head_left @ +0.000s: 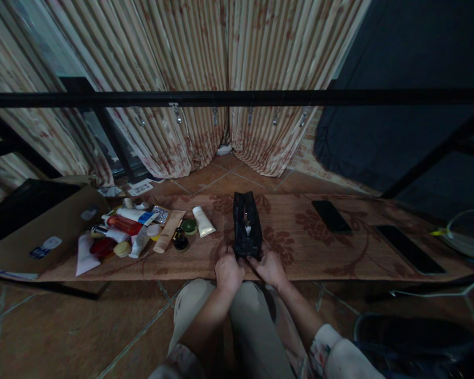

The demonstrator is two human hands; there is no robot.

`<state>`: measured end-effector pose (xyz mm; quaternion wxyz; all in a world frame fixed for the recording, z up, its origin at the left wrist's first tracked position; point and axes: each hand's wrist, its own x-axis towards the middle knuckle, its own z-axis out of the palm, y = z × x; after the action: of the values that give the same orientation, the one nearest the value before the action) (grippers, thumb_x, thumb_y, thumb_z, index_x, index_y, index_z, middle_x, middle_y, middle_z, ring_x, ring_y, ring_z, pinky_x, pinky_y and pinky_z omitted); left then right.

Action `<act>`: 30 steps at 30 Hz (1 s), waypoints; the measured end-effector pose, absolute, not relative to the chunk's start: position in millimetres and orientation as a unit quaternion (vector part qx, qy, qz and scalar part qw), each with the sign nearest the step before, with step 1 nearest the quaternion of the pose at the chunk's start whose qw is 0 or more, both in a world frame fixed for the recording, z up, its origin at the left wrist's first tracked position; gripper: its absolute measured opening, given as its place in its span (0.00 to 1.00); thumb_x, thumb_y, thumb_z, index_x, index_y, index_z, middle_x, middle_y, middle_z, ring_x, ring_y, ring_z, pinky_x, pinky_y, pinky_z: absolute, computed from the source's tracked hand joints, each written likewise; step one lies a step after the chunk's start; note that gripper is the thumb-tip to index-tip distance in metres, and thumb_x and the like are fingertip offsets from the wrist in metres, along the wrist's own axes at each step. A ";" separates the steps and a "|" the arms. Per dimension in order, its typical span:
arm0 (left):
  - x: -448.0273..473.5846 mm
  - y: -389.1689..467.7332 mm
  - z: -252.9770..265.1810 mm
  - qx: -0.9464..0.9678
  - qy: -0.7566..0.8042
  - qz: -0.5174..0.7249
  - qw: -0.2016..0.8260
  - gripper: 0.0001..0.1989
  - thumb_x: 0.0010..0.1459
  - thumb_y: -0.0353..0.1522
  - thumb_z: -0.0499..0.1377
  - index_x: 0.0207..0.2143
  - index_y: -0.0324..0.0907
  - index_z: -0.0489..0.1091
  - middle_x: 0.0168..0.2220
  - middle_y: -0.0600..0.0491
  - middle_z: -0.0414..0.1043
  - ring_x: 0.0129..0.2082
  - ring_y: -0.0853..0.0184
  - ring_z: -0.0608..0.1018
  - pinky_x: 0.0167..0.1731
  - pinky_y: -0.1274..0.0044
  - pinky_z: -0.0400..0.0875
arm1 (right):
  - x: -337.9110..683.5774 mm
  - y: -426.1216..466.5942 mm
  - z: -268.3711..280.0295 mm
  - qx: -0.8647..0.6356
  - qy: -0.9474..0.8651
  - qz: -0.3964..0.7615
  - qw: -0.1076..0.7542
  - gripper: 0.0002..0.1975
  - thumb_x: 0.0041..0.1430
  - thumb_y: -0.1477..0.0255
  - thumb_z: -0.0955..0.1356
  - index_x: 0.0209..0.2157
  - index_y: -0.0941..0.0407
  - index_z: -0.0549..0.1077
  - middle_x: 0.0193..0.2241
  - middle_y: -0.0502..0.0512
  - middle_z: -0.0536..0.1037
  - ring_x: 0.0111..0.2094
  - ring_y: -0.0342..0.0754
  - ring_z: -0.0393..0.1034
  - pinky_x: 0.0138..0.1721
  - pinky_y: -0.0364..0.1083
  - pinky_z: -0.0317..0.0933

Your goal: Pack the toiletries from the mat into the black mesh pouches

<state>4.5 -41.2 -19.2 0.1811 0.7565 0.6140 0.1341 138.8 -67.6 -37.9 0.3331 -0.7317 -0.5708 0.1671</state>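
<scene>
Your left hand point(229, 271) and right hand point(272, 267) partly hide the black bag's point(254, 221) near end. You can't read the white tube's point(204, 222) print; the picture's left edge crops the cardboard box point(69, 223).

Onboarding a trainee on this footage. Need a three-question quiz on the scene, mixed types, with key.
1. What are the left hand and right hand holding?
2. True or false: the cardboard box stands to the right of both hands.
3. How many flat dark phones lie on the patterned cloth? A) one B) two C) three

Key:
1. A black pouch, by its near end.
2. False; the cardboard box is at the far left.
3. B
</scene>
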 end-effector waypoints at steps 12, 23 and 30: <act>4.5 -40.9 -21.8 0.759 0.611 0.146 0.170 0.15 0.54 0.31 0.52 0.45 0.38 0.63 0.46 0.44 0.67 0.40 0.63 0.75 0.38 0.76 0.68 | 138.5 -68.0 -37.7 -0.729 -0.577 0.159 0.332 0.18 0.49 0.66 0.67 0.43 0.55 0.68 0.39 0.55 0.74 0.38 0.48 0.70 0.38 0.43 0.60; 5.4 -40.2 -20.1 0.753 0.614 0.142 0.187 0.15 0.54 0.31 0.53 0.45 0.37 0.63 0.47 0.44 0.68 0.42 0.63 0.75 0.40 0.77 0.67 | 138.4 -68.0 -37.7 -0.734 -0.578 0.151 0.323 0.17 0.49 0.66 0.67 0.41 0.56 0.69 0.36 0.55 0.75 0.35 0.49 0.70 0.35 0.43 0.59; 5.1 -40.3 -20.4 0.755 0.614 0.140 0.184 0.15 0.54 0.31 0.52 0.45 0.37 0.63 0.46 0.44 0.68 0.41 0.62 0.75 0.39 0.76 0.68 | 138.9 -67.5 -38.9 -0.733 -0.579 0.147 0.326 0.16 0.49 0.65 0.67 0.41 0.56 0.68 0.37 0.56 0.74 0.36 0.49 0.70 0.36 0.43 0.59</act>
<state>5.1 -40.3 -20.4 0.1840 0.7547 0.6139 0.1399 138.9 -67.5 -38.9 0.3256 -0.7331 -0.5786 0.1473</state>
